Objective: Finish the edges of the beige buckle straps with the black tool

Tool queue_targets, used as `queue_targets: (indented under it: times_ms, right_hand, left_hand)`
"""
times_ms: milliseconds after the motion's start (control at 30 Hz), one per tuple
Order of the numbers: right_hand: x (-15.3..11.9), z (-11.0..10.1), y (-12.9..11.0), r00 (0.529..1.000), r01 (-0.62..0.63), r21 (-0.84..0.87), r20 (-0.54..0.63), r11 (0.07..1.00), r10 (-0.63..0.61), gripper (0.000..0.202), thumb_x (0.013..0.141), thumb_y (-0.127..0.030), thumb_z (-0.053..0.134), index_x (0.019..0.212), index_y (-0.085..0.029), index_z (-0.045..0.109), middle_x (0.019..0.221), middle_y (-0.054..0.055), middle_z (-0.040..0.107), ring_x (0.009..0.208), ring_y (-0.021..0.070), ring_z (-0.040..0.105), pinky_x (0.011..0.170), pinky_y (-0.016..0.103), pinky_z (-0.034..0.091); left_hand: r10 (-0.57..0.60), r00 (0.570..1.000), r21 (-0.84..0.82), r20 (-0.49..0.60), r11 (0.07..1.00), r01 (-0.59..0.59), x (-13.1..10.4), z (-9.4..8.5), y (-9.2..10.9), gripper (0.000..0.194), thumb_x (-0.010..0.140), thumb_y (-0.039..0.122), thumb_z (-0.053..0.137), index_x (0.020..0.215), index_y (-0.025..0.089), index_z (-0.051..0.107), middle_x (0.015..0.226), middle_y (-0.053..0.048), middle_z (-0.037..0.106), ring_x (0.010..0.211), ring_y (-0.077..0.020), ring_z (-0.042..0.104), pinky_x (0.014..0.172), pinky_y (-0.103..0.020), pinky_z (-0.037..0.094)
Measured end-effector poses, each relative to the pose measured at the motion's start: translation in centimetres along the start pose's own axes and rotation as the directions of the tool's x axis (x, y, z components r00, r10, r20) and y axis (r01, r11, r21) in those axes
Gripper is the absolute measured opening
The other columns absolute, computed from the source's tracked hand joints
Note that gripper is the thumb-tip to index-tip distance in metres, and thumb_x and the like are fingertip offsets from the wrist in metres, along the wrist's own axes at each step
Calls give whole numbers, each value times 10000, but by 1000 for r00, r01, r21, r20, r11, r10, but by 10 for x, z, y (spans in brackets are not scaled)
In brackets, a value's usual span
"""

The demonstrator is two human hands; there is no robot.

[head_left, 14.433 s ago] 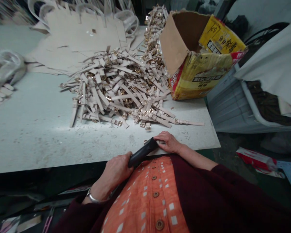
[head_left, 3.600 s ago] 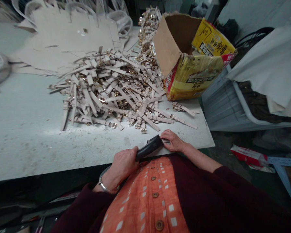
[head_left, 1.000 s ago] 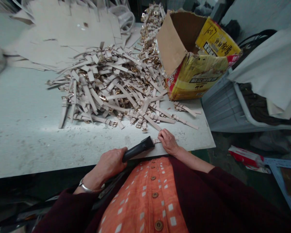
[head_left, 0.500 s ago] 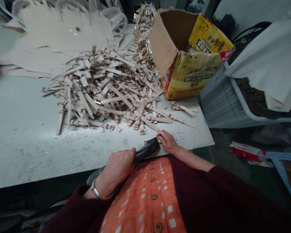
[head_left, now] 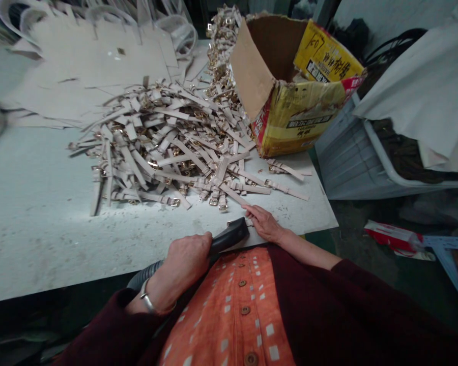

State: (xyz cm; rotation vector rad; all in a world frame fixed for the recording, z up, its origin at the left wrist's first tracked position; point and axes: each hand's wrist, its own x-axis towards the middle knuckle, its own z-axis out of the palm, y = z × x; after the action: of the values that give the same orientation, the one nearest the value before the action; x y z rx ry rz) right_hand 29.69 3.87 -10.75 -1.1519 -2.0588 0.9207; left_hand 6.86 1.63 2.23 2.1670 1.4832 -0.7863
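Note:
My left hand (head_left: 189, 259) is wrapped round a black nozzle (head_left: 231, 236) with a ribbed grey hose behind it. The nozzle's end rests over a small buckled strap (head_left: 251, 222) near the table's front edge. Just right of the nozzle, my right hand (head_left: 264, 222) reaches over that strap, its fingers spread a little and the index finger stretched toward the pile. A large heap of pale straps with gold buckles (head_left: 168, 137) lies beyond both hands.
A yellow cardboard box (head_left: 301, 119) stands open on the table (head_left: 61, 234) at the right. Pale cut sheets (head_left: 95, 66) lie at the back left. Beside the table's right edge is a grey plastic bin (head_left: 343, 157) with white cloth over it.
My right hand's fingers have loosened from their pinch at the strap and extended. The nozzle and my left hand have shifted slightly left.

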Motion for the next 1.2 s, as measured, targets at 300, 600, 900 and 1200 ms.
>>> queue_targets:
  times_ms: [300, 600, 900, 1200]
  right_hand:
    - [1, 0, 2, 999, 36, 28, 6, 999, -36, 590, 733, -16, 349, 1298, -181, 386, 956, 57, 528, 866, 158, 510, 824, 323, 462]
    - [0, -1, -1, 996, 79, -47, 55, 996, -77, 695, 625, -26, 414, 1305, -166, 379, 972, 64, 548, 894, 181, 499, 857, 359, 448]
    - [1, 1, -3, 990, 124, -113, 81, 986, -115, 713, 713, -112, 513, 1379, -154, 263, 1019, 78, 558, 925, 203, 485, 842, 365, 443]
    - [18, -78, 31, 950, -81, -285, -312, 955, -13, 522, 785, -166, 519, 1294, -207, 415, 946, 65, 571, 925, 225, 488, 852, 389, 407]
  left_hand:
    - [-90, 995, -67, -50, 994, 87, 6, 19, -14, 302, 707, 239, 452, 994, 197, 537, 888, -105, 669, 835, -242, 632, 680, -325, 456]
    - [-89, 995, -53, -38, 995, 87, -9, 26, -20, 297, 715, 213, 433, 997, 204, 523, 844, -97, 678, 806, -239, 642, 659, -320, 452]
    - [-109, 991, -170, -77, 981, 95, 8, 36, -13, 337, 720, 248, 441, 1048, 218, 517, 893, -91, 681, 839, -234, 639, 671, -305, 441]
    - [-238, 970, -242, -47, 945, 220, -19, 51, -36, 347, 741, 314, 424, 1064, 221, 510, 846, -75, 687, 800, -224, 646, 648, -285, 434]
